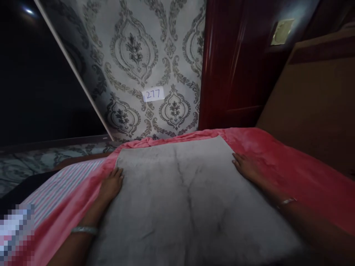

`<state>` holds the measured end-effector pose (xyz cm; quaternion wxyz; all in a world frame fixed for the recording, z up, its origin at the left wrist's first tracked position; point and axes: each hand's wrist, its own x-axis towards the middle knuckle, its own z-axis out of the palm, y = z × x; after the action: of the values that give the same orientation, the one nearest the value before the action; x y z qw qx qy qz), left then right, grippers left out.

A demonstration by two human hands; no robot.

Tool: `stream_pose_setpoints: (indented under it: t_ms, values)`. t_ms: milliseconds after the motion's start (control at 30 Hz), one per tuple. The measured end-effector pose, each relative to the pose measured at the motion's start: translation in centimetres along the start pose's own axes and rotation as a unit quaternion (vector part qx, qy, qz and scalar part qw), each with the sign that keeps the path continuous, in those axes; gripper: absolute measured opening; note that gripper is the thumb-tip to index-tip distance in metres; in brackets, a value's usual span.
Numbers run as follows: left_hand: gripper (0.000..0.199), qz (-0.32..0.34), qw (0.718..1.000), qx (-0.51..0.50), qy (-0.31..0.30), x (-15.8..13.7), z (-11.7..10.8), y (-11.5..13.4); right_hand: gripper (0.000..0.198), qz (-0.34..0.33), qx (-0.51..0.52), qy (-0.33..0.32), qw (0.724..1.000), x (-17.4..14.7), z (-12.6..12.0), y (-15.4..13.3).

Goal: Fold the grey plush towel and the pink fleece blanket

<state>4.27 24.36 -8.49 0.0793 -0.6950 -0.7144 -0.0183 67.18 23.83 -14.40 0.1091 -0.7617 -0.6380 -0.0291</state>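
A large grey cloth (pixel 155 184) with dark, vein-like streaks lies spread out in front of me over a red-pink blanket (pixel 294 166). At the cloth's left edge my left hand (pixel 111 184) rests flat, its fingers stretched out over the border. My right hand (pixel 245 166) lies at the right edge, fingers extended and the fingertips touching the cloth's side. Neither hand visibly grips anything. The near end of the cloth is blurred and runs out of view at the bottom.
Behind the blanket stands a patterned wall with a paper label (pixel 153 94) reading 277. A dark screen (pixel 41 81) is at the left, a dark red panel (pixel 233 62) and a large brown cardboard box (pixel 313 99) at the right. Striped fabric (pixel 65 181) shows at left.
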Motion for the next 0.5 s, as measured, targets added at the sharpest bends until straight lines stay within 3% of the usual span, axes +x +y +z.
stream_pose_setpoints:
  t_ms: [100,167,300,500]
  values:
    - [0.053,-0.043,0.999,-0.015,0.015,-3.9,-0.8,-1.8,0.050,0.057,0.020,0.007,0.998,-4.2,-1.8,0.8]
    - [0.051,-0.113,0.992,-0.048,0.022,-5.4,-1.7,-2.1,0.046,0.106,0.037,0.001,0.994,-5.8,-3.3,0.7]
    - [0.054,-0.239,0.963,-0.121,-0.009,-6.5,-3.1,-1.0,0.043,0.215,0.110,-0.036,0.970,-6.7,-5.2,-0.3]
    - [0.058,-0.292,0.949,-0.121,0.004,-6.9,-3.4,0.7,0.048,0.265,0.138,0.002,0.954,-7.3,-4.7,-1.9]
